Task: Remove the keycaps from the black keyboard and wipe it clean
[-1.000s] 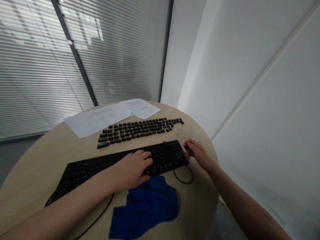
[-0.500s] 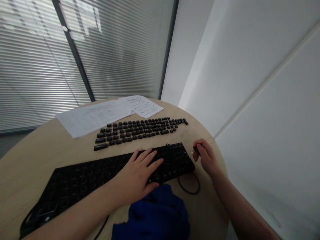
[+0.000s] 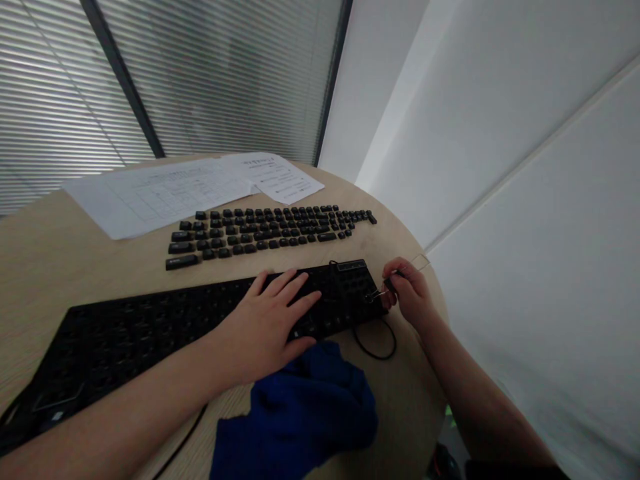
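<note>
A black keyboard lies across the table, with most of its keycaps off. My left hand rests flat on it right of the middle, fingers spread and palm down. Closed around the dark handle of a wire keycap puller, my right hand is beside the keyboard's right end. The puller's thin wires reach over the number pad, where they seem to meet a key; the contact is too dark to make out. Other wires stick out behind the hand. Loose black keycaps stand in rows beyond the keyboard.
Printed papers lie at the back of the round wooden table. A crumpled blue cloth sits at the near side. A black cable loops at the keyboard's right. The white wall rises close on the right.
My right hand has brought the puller's wires in over the number pad's right side. My left hand stays on the keyboard. The view has tilted down slightly.
</note>
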`<action>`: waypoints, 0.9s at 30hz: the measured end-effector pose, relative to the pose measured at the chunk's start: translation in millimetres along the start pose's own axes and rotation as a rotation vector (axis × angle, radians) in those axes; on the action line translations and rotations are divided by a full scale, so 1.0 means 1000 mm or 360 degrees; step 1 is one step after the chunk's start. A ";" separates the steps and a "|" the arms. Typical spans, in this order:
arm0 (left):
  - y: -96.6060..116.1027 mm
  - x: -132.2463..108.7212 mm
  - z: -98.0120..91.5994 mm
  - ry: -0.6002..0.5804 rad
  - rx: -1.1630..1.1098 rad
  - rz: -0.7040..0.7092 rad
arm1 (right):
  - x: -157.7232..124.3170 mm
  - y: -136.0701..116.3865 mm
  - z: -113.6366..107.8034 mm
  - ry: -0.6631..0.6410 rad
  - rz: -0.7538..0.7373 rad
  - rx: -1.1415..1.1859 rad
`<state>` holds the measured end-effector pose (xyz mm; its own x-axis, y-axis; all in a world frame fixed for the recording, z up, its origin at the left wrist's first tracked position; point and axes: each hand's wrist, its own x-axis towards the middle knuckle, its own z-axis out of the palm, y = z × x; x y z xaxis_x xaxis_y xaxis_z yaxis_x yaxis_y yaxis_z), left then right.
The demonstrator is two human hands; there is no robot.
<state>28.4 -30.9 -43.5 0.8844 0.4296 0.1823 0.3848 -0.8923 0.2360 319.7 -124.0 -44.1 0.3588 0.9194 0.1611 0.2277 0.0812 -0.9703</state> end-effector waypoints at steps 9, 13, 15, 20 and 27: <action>0.003 0.002 -0.005 -0.0086 0.0032 -0.0023 | -0.005 0.004 0.002 -0.0067 -0.0045 -0.0243; 0.004 0.002 -0.005 -0.0079 0.0019 -0.0027 | -0.005 0.002 0.004 -0.0114 0.0037 -0.0162; 0.004 0.002 -0.005 -0.0079 0.0023 -0.0028 | -0.004 0.001 0.005 -0.0101 0.0066 -0.0117; 0.004 0.002 -0.005 -0.0107 0.0075 -0.0020 | -0.004 0.000 0.007 -0.0064 0.0044 -0.0190; 0.006 0.001 -0.004 -0.0071 0.0125 -0.0034 | -0.001 0.002 0.004 -0.0131 0.0094 -0.0255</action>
<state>30.2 -35.2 -38.5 0.8861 0.4435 0.1347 0.4216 -0.8919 0.1637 316.0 -122.7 -47.0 0.3018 0.9497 0.0833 0.3522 -0.0299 -0.9355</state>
